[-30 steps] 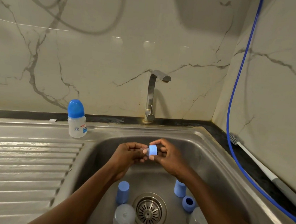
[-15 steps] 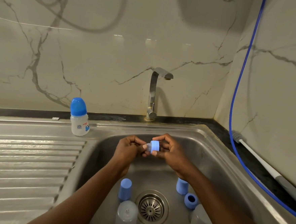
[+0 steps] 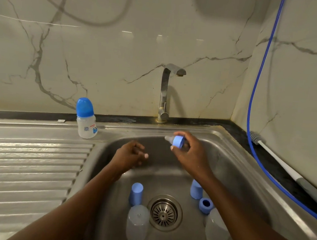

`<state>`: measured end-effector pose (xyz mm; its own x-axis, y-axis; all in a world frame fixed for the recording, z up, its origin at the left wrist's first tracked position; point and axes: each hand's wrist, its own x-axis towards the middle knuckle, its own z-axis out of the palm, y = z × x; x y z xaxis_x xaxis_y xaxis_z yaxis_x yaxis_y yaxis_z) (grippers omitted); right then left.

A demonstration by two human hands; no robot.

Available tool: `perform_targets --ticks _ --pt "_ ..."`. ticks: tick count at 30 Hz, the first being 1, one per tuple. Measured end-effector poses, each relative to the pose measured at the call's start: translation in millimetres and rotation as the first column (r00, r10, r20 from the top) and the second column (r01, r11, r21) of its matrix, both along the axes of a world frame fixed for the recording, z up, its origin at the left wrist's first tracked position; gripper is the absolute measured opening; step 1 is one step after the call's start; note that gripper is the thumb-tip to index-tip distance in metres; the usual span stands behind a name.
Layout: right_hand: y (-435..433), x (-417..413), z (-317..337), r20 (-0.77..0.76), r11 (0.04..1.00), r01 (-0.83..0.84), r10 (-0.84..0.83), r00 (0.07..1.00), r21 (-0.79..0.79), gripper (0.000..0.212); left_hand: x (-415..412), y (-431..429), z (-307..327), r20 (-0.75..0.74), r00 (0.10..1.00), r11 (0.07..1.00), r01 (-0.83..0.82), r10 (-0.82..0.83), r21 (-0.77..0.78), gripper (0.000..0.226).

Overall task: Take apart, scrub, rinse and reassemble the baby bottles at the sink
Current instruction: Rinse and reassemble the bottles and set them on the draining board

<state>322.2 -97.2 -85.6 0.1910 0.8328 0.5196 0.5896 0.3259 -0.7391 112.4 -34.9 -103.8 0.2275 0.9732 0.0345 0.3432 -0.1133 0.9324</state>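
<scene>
Head view, the only one. The right hand [image 3: 190, 153] is up over the back of the stainless steel sink [image 3: 232, 158], its grip closed round a blue plastic screw collar [image 3: 178, 141], thumb under and fingers over. A clear silicone teat [image 3: 168, 138] sits in the collar. The long axis of the pair runs roughly level, with the teat tip pointing left. The left hand [image 3: 131, 154] is lower and to the left, apart from the collar, fingers loosely curled, grip holding nothing.

On the sink floor round the steel drain strainer [image 3: 164, 213]:
- Left blue cap [image 3: 136, 193], with the left translucent bottle body [image 3: 137, 225] just beside it.
- Right blue cap [image 3: 195, 191].
- Spare blue ring [image 3: 205, 205].
- Right translucent bottle body [image 3: 217, 230], partly under the right forearm.

Can't tell whether the bodies stand mouth-down or lie.

Key relation: both bodies are below the held collar and nearer the person. The free left hand is nearer the left body. Likely a reassembly step, and a body would have to come up with its mouth turned to meet the collar's open end.

An assembled blue-capped baby bottle [image 3: 86, 118] stands upright on the ribbed steel drainboard [image 3: 28, 167]. The chrome tap [image 3: 165, 94] shows no water. A white-handled bottle brush [image 3: 280, 162] lies on the black worktop [image 3: 235, 129], and a blue hose [image 3: 255, 89] runs along the wall.
</scene>
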Motion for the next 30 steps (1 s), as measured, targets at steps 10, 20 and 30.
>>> perform_targets --ticks 10,20,30 --pt "-3 8 -7 0.139 0.960 0.138 -0.106 0.985 -0.242 0.034 7 -15 16 -0.635 0.736 0.948 0.319 -0.236 0.017 0.023" --pt "-9 1 -16 -0.024 0.880 0.001 -0.014 1.000 -0.475 0.038 35 -89 39 -0.761 0.146 0.765 0.272 -0.632 -0.583 0.075" --pt "-14 26 15 -0.246 0.940 0.341 -0.336 0.909 -0.024 0.033 21 -54 59 -0.440 0.896 0.758 0.325 -0.056 0.565 0.049"
